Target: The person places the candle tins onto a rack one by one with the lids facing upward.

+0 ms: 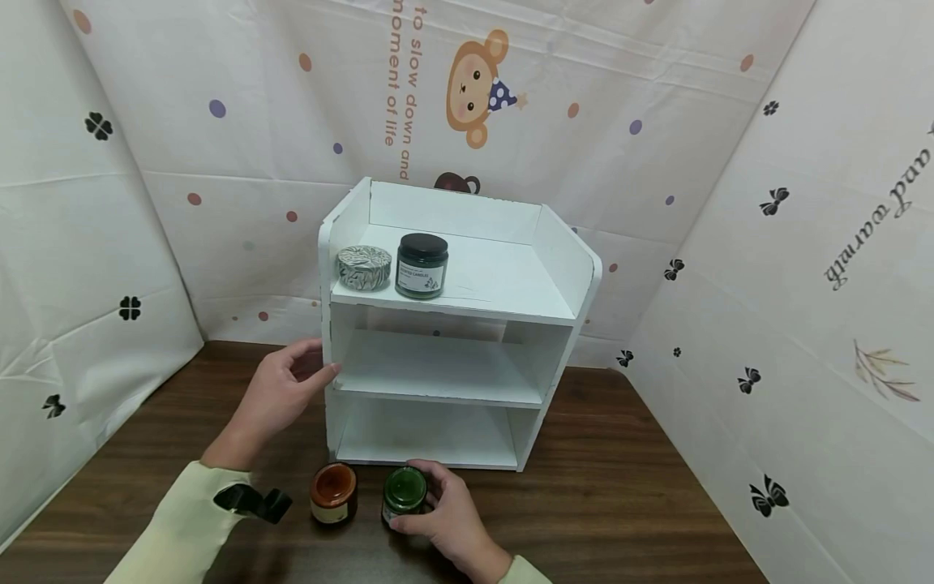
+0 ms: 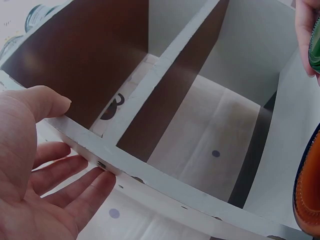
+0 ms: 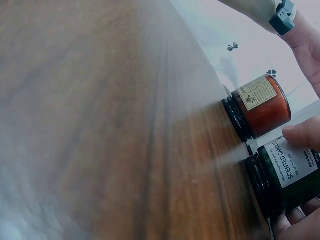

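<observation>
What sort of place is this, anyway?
It looks like a small indoor tabletop corner, perhaps set up for demonstrations: printed sheets hang around a dark wood-grain table, and a white shelf unit stands on it. I can't tell what building it's in.

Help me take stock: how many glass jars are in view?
3: an upright jar on the top shelf, an amber jar on the table, a green jar in the right grip.

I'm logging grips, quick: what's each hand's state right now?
Left hand: holding the side edge of the white shelf.
Right hand: closed around the green jar.
</observation>
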The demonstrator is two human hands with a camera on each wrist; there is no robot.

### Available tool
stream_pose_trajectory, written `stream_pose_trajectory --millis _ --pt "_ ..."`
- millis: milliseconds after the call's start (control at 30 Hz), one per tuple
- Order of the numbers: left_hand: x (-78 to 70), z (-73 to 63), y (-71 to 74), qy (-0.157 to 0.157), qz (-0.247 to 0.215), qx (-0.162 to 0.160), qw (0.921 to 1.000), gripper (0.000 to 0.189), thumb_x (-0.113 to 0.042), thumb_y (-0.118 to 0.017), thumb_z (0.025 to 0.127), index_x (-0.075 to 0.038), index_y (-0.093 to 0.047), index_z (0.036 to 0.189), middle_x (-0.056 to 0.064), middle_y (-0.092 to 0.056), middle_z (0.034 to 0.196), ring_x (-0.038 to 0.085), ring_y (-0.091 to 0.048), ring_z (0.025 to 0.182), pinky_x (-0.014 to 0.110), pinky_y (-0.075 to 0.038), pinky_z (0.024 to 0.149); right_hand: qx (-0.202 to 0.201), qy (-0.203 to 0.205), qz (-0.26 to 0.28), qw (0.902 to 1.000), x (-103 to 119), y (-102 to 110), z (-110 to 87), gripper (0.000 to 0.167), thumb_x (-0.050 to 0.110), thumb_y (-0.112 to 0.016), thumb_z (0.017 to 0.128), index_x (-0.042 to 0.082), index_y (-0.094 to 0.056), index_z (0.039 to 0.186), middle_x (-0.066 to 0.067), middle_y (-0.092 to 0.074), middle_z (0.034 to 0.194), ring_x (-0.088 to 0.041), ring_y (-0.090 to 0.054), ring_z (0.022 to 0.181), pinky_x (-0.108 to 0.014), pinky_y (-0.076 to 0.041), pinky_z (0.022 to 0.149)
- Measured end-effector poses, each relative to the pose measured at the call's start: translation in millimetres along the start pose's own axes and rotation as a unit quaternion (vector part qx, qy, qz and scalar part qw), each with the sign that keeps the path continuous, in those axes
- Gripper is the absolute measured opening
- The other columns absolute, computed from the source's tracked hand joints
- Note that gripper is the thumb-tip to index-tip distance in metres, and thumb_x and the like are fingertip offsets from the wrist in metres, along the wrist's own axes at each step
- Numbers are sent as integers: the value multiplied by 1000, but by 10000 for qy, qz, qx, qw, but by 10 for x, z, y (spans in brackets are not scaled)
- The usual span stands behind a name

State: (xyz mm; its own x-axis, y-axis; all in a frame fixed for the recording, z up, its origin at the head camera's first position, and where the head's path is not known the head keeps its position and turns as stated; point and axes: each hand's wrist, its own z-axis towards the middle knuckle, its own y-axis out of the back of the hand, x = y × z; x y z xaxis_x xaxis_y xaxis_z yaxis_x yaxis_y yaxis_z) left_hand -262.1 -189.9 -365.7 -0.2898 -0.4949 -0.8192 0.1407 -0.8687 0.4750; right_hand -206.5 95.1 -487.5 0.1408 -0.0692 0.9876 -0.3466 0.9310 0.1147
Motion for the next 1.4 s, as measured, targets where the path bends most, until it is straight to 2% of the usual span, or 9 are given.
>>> stream_pose_trajectory --millis 867,1400 --pt "-8 -10 -1 58 7 13 10000 59 -43 -65 100 -6 -55 145 22 -62 139 40 -62 126 58 -53 103 -7 -62 -236 9997 12 25 8 63 1 -89 72 9 -64 130 -6 -69 126 -12 -62 117 -17 -49 98" --pt "-8 -2 4 10 -6 1 10000 57 -43 -66 100 -7 -56 144 21 -63 138 40 -63 125 58 -53 102 -67 169 -189 9997 59 46 16 64 1 -89 70 6 -65 129 -10 -69 125 -11 -63 115 -19 -49 99"
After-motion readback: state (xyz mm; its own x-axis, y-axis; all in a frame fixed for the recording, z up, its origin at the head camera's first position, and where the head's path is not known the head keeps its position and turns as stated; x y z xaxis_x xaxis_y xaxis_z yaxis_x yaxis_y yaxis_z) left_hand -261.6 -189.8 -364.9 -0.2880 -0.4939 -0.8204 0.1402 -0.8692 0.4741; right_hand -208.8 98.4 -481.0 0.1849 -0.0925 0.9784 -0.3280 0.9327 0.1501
